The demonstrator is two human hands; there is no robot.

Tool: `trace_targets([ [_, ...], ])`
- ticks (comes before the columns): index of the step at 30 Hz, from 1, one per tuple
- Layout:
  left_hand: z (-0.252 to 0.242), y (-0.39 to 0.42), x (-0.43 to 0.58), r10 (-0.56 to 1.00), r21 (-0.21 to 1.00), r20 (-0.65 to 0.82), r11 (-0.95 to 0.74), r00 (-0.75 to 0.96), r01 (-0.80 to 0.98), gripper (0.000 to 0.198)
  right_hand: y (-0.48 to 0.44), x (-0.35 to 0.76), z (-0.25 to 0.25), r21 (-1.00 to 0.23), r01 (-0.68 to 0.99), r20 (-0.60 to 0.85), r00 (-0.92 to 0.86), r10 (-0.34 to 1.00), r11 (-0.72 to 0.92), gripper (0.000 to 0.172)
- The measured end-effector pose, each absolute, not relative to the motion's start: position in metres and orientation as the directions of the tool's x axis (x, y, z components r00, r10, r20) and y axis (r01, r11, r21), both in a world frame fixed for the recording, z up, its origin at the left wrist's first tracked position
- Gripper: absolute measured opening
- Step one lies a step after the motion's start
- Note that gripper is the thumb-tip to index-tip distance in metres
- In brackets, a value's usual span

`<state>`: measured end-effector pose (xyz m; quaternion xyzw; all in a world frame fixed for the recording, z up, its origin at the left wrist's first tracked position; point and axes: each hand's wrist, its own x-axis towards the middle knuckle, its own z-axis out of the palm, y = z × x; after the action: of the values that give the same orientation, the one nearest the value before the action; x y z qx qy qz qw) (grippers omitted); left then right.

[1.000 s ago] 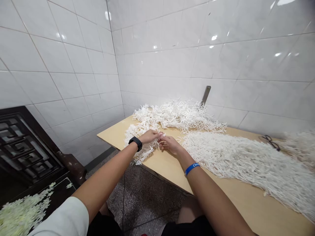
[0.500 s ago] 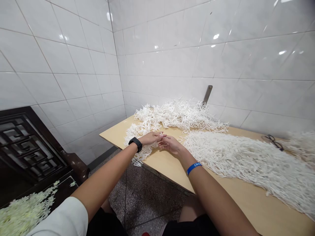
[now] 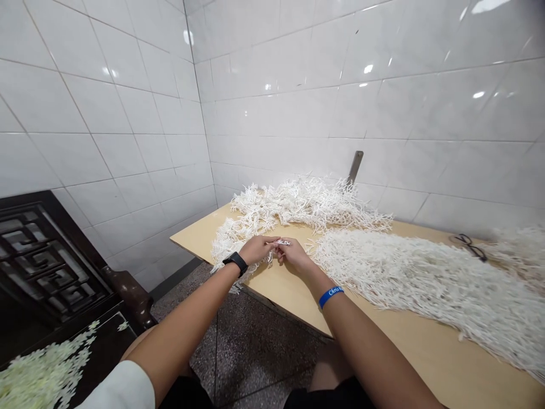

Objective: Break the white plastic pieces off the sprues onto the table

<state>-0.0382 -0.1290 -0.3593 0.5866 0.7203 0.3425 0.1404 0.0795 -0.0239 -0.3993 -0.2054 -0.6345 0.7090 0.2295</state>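
Note:
My left hand (image 3: 255,249), with a black watch on its wrist, and my right hand (image 3: 297,254), with a blue wristband, meet over the near edge of the wooden tabletop (image 3: 285,292). Fingers of both are closed on a small white branched stem piece (image 3: 283,242), which shows between the fingertips. Under and behind my left hand lies a loose heap of white branched stems (image 3: 306,201), reaching back to the wall. A flatter, broad spread of white stems (image 3: 409,270) covers the table to the right of my right hand.
Eyeglasses (image 3: 470,246) rest near the wall on the right. A metal bar (image 3: 355,166) stands against the tiles behind the heap. To my left, a dark carved wooden chair (image 3: 128,284) carries a pile of pale green-white small flowers (image 3: 46,369).
My fingers have drawn closer into a pinch, and a small white piece now shows clearly between them. The view has shifted slightly; the heaps look the same.

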Motion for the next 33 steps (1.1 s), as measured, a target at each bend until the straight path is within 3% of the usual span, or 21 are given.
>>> trace_targets([
  [5,-0.359,-0.130,-0.037,0.871,0.622,0.330,0.089,-0.364,0.778,0.041,-0.023,0.079,-0.402,-0.998,-0.019,-0.018,-0.804,0.594,-0.055,0.040],
  [14,-0.355,-0.129,-0.046,0.931,0.659,0.243,0.048,-0.273,0.750,0.034,-0.017,0.079,-0.402,-0.998,0.007,-0.038,-0.834,0.551,-0.059,0.042],
  [19,-0.354,-0.130,-0.047,0.912,0.637,0.293,0.039,-0.289,0.770,0.034,-0.018,0.083,-0.400,-1.000,-0.013,-0.001,-0.866,0.501,-0.023,0.042],
  [24,-0.350,-0.134,-0.041,0.913,0.702,0.303,-0.021,-0.272,0.712,0.028,-0.021,0.086,-0.394,-0.999,-0.008,0.026,-0.886,0.464,0.040,0.052],
  [33,-0.352,-0.127,-0.043,0.933,0.890,0.196,-0.039,-0.303,0.455,0.022,-0.024,0.088,-0.385,-0.988,-0.074,0.128,-0.888,0.441,0.137,0.058],
])
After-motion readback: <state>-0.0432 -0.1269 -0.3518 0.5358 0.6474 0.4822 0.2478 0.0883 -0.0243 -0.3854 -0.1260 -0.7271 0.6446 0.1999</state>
